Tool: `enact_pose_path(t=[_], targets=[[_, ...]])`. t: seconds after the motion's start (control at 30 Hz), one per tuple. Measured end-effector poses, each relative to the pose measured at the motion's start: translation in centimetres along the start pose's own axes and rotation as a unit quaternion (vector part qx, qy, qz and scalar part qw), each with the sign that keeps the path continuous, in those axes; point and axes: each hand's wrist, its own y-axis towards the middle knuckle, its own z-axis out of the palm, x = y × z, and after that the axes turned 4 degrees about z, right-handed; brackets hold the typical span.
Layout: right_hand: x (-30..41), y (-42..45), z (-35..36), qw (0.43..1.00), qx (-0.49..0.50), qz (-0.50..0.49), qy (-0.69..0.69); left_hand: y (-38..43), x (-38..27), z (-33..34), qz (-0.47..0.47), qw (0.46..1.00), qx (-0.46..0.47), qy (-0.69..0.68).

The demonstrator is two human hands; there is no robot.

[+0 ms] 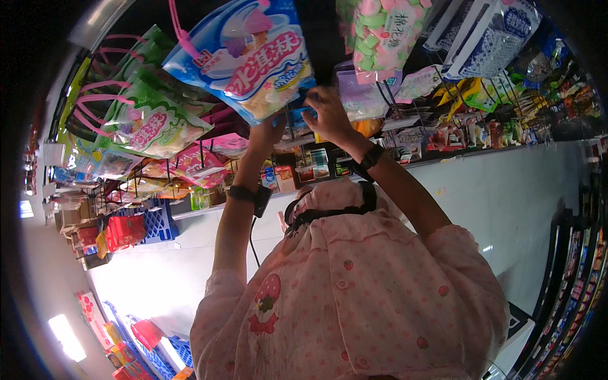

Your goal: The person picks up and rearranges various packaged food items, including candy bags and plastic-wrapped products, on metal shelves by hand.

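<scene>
A large blue bag of sweets (266, 61) with a pink handle hangs at the top middle. Just under its lower edge is my left hand (267, 133), its fingers partly hidden by the bag, so its hold cannot be told. My right hand (328, 114) is raised right of the bag's lower corner, with bent fingers near a small blue packet (298, 115); whether it grips anything is unclear. A bag of pink and green marshmallows (387, 35) hangs to the upper right, above a purple bag (363, 95). Both wrists wear dark straps.
Green bags with pink handles (154, 118) hang on the left. Black display hooks (389, 97) and many packets line the rack. Small boxes (285, 178) stand on the low shelf. A blue plastic crate (159, 223) sits lower left, and stocked shelves (570, 280) curve along the right.
</scene>
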Motion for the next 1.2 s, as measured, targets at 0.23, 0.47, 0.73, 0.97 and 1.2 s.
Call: enact_pose_path(t=[0.23, 0.47, 0.73, 0.97, 1.2], targets=[[-0.6, -0.2, -1.1, 0.996, 0.001, 0.013, 0.088, 0.7, 0.1, -1.0, -0.158, 0.971, -0.045, -0.175], [-2.0, 4.0, 1.5, 0.996, -0.088, 0.001, 0.021, 2.1, 4.4, 0.3, -0.027, 0.995, 0.046, 0.088], [-3.2, 4.7, 4.6, 0.998, -0.055, 0.019, -0.037, 4.0, 6.9, 1.4, 0.031, 0.997, -0.009, 0.065], [-2.6, 2.9, 3.9, 0.985, -0.010, 0.160, 0.064, 3.2, 4.2, 0.2, 0.052, 0.998, 0.012, -0.023], [-1.3, 1.5, 0.6, 0.973, 0.089, 0.150, 0.150, 1.5, 2.6, -0.8, 0.051, 0.996, 0.020, -0.064]])
